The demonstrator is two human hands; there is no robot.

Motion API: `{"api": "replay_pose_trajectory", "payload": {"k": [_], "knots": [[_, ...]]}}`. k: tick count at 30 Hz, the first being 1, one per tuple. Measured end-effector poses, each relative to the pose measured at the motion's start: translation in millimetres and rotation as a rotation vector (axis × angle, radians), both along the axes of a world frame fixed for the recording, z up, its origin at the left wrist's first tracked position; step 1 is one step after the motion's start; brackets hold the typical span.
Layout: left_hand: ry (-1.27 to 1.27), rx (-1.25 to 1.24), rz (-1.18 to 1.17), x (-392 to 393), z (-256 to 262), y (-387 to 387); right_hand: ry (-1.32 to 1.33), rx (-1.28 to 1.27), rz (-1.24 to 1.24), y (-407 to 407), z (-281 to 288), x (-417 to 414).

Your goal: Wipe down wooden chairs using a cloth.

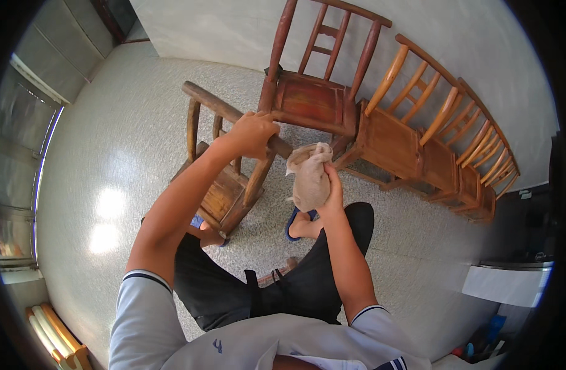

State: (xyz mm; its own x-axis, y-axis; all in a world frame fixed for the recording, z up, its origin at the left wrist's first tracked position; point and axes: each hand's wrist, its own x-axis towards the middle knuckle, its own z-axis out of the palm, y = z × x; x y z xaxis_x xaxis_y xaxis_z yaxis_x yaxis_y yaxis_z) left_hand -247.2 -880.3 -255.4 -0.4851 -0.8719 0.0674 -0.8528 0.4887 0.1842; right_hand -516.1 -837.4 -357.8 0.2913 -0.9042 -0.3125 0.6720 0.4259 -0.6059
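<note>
A worn wooden chair point(222, 196) stands between my feet and the row of chairs, turned at an angle. My left hand point(253, 134) grips the top rail point(213, 101) of its backrest near the right end, fingers wrapped over the wood. In my right hand point(331, 189) is a bunched beige cloth point(310, 178), held just off the right end of that rail. Whether the cloth touches the rail end I cannot tell. The fingers behind the cloth are hidden.
A reddish wooden chair point(310, 97) stands beyond, against the wall, with an orange-brown chair point(393, 138) and several more curving away to the right. My feet in blue slippers point(292, 224) are close to the worn chair. Folded wooden furniture point(61, 340) lies at the lower left.
</note>
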Motion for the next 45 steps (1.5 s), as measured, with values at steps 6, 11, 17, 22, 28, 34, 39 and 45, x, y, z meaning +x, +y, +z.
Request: {"api": "replay_pose_trajectory", "payload": {"k": [6,11,17,22,28,34,39,45], "knots": [[0.203,0.066,-0.021,38,42,63,0.152,-0.057,-0.049,-5,-6,11],[0.292,0.062,0.056,60,81,145,0.753,-0.346,0.026,0,-17,41],[0.254,-0.080,0.197,49,72,207,1.154,-1.013,0.218,73,-29,116],[0.306,-0.141,0.237,55,68,225,1.288,-1.392,0.422,108,-55,138],[0.346,-0.129,0.264,61,68,242,1.638,-1.501,0.886,114,-55,106],[0.310,-0.110,0.308,64,71,261,1.474,-0.671,0.928,63,-39,50],[0.295,-0.139,0.280,59,72,250,1.105,-0.697,0.412,53,-57,96],[0.239,-0.106,0.305,52,73,247,1.363,-1.308,0.420,108,-49,149]]}}
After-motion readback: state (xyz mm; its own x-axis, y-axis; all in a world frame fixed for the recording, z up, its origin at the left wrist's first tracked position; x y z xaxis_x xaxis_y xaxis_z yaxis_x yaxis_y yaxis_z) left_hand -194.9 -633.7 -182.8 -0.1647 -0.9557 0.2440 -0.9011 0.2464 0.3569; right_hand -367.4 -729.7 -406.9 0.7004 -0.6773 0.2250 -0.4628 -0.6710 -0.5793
